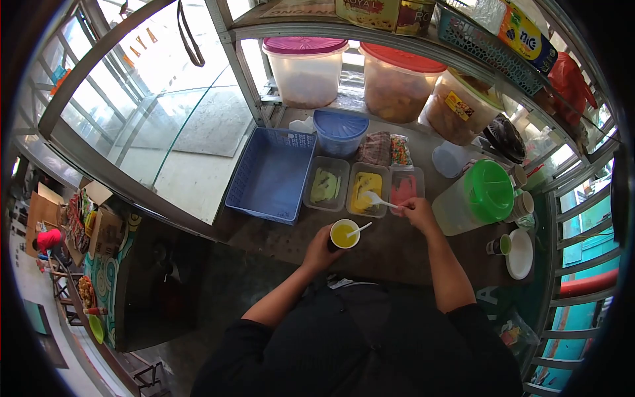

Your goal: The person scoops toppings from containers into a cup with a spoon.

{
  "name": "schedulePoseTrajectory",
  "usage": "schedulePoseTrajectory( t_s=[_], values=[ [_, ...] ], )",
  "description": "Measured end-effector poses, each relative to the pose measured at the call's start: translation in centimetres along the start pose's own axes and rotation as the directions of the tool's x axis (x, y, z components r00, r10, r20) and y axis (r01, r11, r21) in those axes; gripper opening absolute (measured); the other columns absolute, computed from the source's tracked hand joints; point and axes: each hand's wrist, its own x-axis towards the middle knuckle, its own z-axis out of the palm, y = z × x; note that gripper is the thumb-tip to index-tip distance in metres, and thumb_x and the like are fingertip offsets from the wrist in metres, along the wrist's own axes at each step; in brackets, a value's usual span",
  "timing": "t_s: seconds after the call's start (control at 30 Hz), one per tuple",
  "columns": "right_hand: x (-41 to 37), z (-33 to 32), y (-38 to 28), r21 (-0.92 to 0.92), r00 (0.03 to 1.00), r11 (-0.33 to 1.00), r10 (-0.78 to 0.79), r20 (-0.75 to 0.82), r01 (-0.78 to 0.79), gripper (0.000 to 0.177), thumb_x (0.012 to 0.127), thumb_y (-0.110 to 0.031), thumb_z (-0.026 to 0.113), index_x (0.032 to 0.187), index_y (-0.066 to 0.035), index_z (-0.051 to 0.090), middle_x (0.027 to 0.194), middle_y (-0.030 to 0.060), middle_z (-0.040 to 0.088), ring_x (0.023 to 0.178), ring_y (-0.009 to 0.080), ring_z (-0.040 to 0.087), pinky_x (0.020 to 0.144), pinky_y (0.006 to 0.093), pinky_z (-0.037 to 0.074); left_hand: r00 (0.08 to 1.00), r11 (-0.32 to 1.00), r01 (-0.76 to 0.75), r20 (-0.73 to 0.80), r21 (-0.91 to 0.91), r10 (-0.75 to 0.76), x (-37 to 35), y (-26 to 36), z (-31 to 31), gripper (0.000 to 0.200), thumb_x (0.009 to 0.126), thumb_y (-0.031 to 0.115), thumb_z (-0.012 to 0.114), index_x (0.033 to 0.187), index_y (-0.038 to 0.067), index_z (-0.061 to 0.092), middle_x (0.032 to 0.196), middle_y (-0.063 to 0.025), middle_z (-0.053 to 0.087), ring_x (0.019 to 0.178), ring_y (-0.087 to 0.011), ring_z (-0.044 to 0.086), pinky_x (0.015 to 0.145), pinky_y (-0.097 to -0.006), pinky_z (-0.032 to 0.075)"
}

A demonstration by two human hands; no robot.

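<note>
My left hand [322, 249] is wrapped round a paper cup [342, 235] of yellow-green liquid, with a white stick or spoon handle leaning out of it. In my right hand [417, 213] is the handle of a white plastic spoon [378, 200], whose bowl is over the tub of yellow food [368, 185]. To the left of that tub stands one with green food [325, 186]; to its right is one with pink food [405, 187], close to my right fingers.
A blue basket [270, 175] lies left of the tubs. At the right are a green-lidded pitcher [471, 197], a small cup [499, 245] and a white plate [520, 254]. Large lidded containers [305, 73] line the back beneath a shelf [311, 30]. Far left, a person in red [48, 241] is visible.
</note>
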Motion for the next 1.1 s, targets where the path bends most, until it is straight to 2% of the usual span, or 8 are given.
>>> schedulePoseTrajectory(
  t_s=[0.2,0.3,0.4,0.5,0.6,0.8,1.0,1.1],
  values=[
    [-0.6,-2.4,-2.0,0.000,0.991,0.998,0.060,0.123,-0.060,0.018,0.089,-0.017,0.074,0.094,0.000,0.076,0.074,0.0037,0.073,0.067,0.0097,0.067,0.059,0.0263,0.049,1.000,1.000,-0.015,-0.014,-0.006,0.015,0.0,0.0,0.0,0.073,0.074,0.023,0.090,0.135,0.005,0.055,0.134,-0.0159,0.061,0.126,-0.0337,0.058,0.105,-0.0415,0.048],
    [-1.0,-2.9,-2.6,0.082,0.994,0.997,-0.019,0.104,0.010,0.016,0.090,-0.015,0.073,0.095,-0.001,0.076,0.075,0.0036,0.073,0.066,0.0089,0.065,0.058,0.0257,0.048,1.000,1.000,-0.008,-0.011,-0.013,0.008,0.0,0.2,-0.1,0.072,0.073,0.022,0.090,0.135,0.005,0.055,0.134,-0.0156,0.061,0.126,-0.0336,0.058,0.105,-0.0414,0.048],
    [-0.6,-3.4,-2.3,0.062,0.994,0.996,-0.072,0.082,0.067,0.017,0.091,-0.016,0.074,0.097,-0.001,0.076,0.073,0.0016,0.071,0.052,0.0041,0.052,0.045,0.0236,0.036,0.999,0.999,-0.037,-0.019,-0.005,0.037,0.1,0.3,-0.1,0.073,0.073,0.022,0.090,0.135,0.005,0.055,0.134,-0.0155,0.061,0.126,-0.0336,0.058,0.105,-0.0416,0.048],
    [-0.6,-3.7,-2.4,0.022,0.996,0.996,-0.091,0.013,0.091,0.016,0.092,-0.016,0.074,0.098,-0.001,0.076,0.073,0.0018,0.071,0.051,0.0043,0.051,0.045,0.0238,0.037,0.998,0.998,-0.060,-0.029,0.009,0.060,0.1,0.0,0.0,0.073,0.073,0.022,0.090,0.135,0.005,0.055,0.133,-0.0155,0.061,0.126,-0.0337,0.058,0.106,-0.0417,0.048],
    [-0.8,-3.5,-2.8,0.044,0.989,0.988,-0.146,0.020,0.145,0.014,0.091,-0.012,0.073,0.098,0.000,0.076,0.075,0.0036,0.072,0.059,0.0073,0.058,0.051,0.0268,0.044,0.999,0.999,-0.041,-0.006,0.015,0.041,0.2,-0.2,0.0,0.075,0.073,0.022,0.090,0.137,0.005,0.054,0.135,-0.0157,0.060,0.127,-0.0335,0.057,0.106,-0.0414,0.047],
    [-3.9,-3.9,-8.4,0.017,0.969,0.999,-0.046,0.244,0.044,0.017,0.092,-0.014,0.073,0.099,0.000,0.076,0.076,0.0036,0.073,0.066,0.0079,0.062,0.059,0.0268,0.048,0.999,0.999,0.025,-0.030,-0.045,-0.027,0.0,-0.3,0.2,0.078,0.073,0.023,0.090,0.139,0.005,0.053,0.136,-0.0158,0.060,0.127,-0.0328,0.058,0.107,-0.0406,0.046],
    [-4.3,-2.8,-9.0,0.072,0.897,0.976,-0.218,0.384,0.206,0.016,0.091,-0.014,0.073,0.099,0.000,0.077,0.076,0.0041,0.074,0.073,0.0094,0.067,0.068,0.0271,0.051,0.999,0.999,0.031,-0.027,-0.035,-0.032,0.1,0.0,0.0,0.078,0.072,0.022,0.091,0.138,0.005,0.053,0.134,-0.0158,0.061,0.127,-0.0323,0.058,0.107,-0.0405,0.046],
    [-4.6,-2.9,-10.3,-0.038,0.901,0.973,-0.196,0.386,0.228,0.017,0.090,-0.015,0.073,0.099,-0.001,0.077,0.077,0.0055,0.075,0.071,0.0103,0.067,0.068,0.0280,0.051,0.999,0.999,0.027,-0.018,-0.029,-0.027,0.1,0.0,0.0,0.077,0.073,0.022,0.090,0.138,0.005,0.053,0.134,-0.0160,0.061,0.127,-0.0323,0.057,0.107,-0.0406,0.046]
  ],
)
